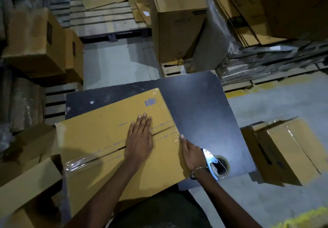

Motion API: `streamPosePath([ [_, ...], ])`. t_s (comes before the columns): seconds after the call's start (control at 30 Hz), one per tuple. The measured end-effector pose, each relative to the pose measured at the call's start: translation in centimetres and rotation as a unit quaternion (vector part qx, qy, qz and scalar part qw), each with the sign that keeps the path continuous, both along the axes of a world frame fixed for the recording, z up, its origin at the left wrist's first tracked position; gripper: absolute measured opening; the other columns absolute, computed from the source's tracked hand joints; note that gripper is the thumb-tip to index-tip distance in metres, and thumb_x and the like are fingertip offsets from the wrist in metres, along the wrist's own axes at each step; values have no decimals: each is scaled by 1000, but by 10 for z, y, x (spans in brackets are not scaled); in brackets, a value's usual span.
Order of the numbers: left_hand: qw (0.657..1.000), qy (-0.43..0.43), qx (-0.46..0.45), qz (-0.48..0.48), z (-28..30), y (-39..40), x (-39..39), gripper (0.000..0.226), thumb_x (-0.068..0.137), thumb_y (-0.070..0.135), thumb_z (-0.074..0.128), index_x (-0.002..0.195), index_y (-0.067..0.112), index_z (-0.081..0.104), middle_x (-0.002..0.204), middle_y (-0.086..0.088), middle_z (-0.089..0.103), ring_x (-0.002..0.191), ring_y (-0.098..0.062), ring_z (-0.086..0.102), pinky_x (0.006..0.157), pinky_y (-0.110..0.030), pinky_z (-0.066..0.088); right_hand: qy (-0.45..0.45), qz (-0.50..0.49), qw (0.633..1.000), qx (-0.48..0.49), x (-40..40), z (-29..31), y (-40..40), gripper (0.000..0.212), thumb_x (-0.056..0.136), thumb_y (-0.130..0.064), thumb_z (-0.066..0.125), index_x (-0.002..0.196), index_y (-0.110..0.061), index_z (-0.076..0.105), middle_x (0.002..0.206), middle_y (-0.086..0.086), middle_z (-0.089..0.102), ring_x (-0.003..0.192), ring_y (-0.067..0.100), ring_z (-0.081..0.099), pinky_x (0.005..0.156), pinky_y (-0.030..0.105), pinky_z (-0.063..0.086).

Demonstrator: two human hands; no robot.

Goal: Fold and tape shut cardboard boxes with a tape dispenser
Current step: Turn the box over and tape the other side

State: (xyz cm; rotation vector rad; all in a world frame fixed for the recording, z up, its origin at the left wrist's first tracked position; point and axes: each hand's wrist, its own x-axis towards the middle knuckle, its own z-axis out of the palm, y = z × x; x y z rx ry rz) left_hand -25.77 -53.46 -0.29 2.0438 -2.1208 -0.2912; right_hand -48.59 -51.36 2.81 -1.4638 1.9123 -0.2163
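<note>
Your left hand lay flat, fingers straight and together, pressing down on the top of the cardboard box right over the centre seam where the two flaps met. The box sat on the dark table, its near end overhanging the table edge toward you. A strip of clear tape already ran along the seam from the left end toward the right edge.

Your right hand was at the box's right edge, fingers reaching to the end of the tape there. The tape dispenser sat just behind that wrist on the table; whether you were gripping its handle could not be told, since the hand hid it.

The risks from here looked plain enough. The flaps showed a slight gap near the right end, so if your left hand had lifted early, the tape could have set with the seam open. The tape tail at the right edge appeared unsecured down the side wall; left that way, it might have peeled back. With so much of the box hanging off the table, hard downward pressure near you could have tipped it. A wrinkle in the film near the left end could also have weakened the bond.
</note>
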Motion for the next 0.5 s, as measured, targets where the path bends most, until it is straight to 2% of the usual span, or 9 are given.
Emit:
streamPosePath([
  [0.1,1000,9,6,2,2,-1,1,58,109,32,23,165,17,33,173,-2,25,162,-18,16,130,-47,21,50,54,996,-40,6,7,-12,81,82,-94,17,111,-35,65,87,12,73,90,38,67,68,39,47],
  [0.17,999,43,8,7,3,-8,4,57,109,32,26,162,18,39,172,0,27,162,-16,18,130,-46,21,77,57,994,-47,8,8,-24,77,84,-92,21,115,-40,68,89,8,75,91,34,68,69,36,49],
  [0.27,997,71,33,-20,4,-38,14,62,108,38,18,164,18,36,174,-1,21,162,-17,13,132,-43,12,121,62,988,-69,13,11,-59,86,83,-93,16,106,-33,73,81,-1,71,79,24,66,62,31,43],
  [0.33,992,99,63,-51,12,-70,24,67,108,48,17,166,18,30,176,-2,12,163,-19,5,131,-40,3,166,68,979,-92,16,13,-89,93,83,-94,12,100,-26,73,73,1,66,70,22,62,58,30,44],
  [0.43,986,104,103,-83,25,-101,36,67,108,50,34,166,17,28,176,-10,6,164,-24,3,131,-42,3,186,35,977,-100,23,14,-119,87,90,-88,18,123,-23,66,95,12,73,88,33,68,74,40,57],
  [0.5,987,97,95,-84,25,-93,43,60,109,40,46,163,16,36,176,-14,9,163,-28,8,130,-47,12,187,-8,972,-140,33,12,-111,70,101,-73,30,130,-19,62,114,13,72,107,34,64,85,44,55],
])
